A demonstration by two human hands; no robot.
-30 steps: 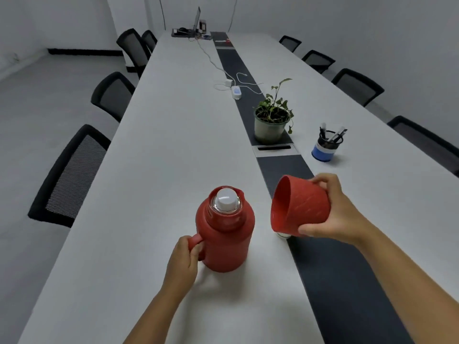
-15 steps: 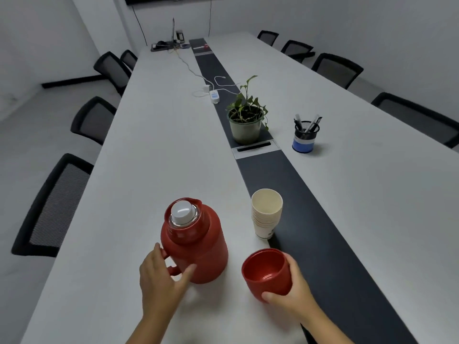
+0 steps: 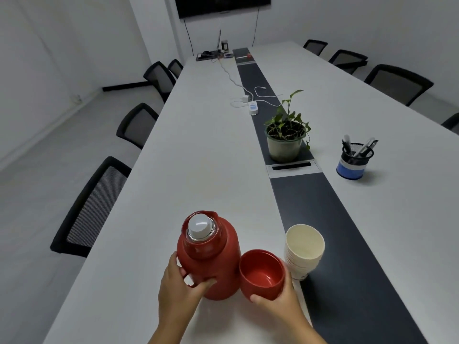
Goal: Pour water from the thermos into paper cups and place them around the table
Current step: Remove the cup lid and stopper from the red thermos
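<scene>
Thermos: red thermos [image 3: 211,259] stands upright on the white bench [image 3: 198,170], near its close end; its white stopper [image 3: 200,225] sits in the neck, so nothing can be poured yet
Left grip: left hand [image 3: 177,291] is wrapped about the thermos handle, thumb laid on the body; clenched on the thermos
Right grip: right hand [image 3: 278,302] grasps the red lid cup [image 3: 262,273] from its near side, mouth up, just beside the thermos and touching the stack or nearly so; whether its base rests on the bench I cannot tell
Paper cups: stack of paper cups [image 3: 303,252] stands on the edge of the dark centre strip [image 3: 335,219], none separated
Step in hand, as I judge: set the lid cup down clear of the stack; hold the thermos steady by the handle while the stopper comes out; lift one cup off before tipping
In the way: lid cup crowds the stack, which could topple if nudged
Around: potted plant [image 3: 285,137], pen holder [image 3: 354,160] and charger cables [image 3: 248,100] lie farther up the bench, well apart; chairs [image 3: 99,207] line both sides
</scene>
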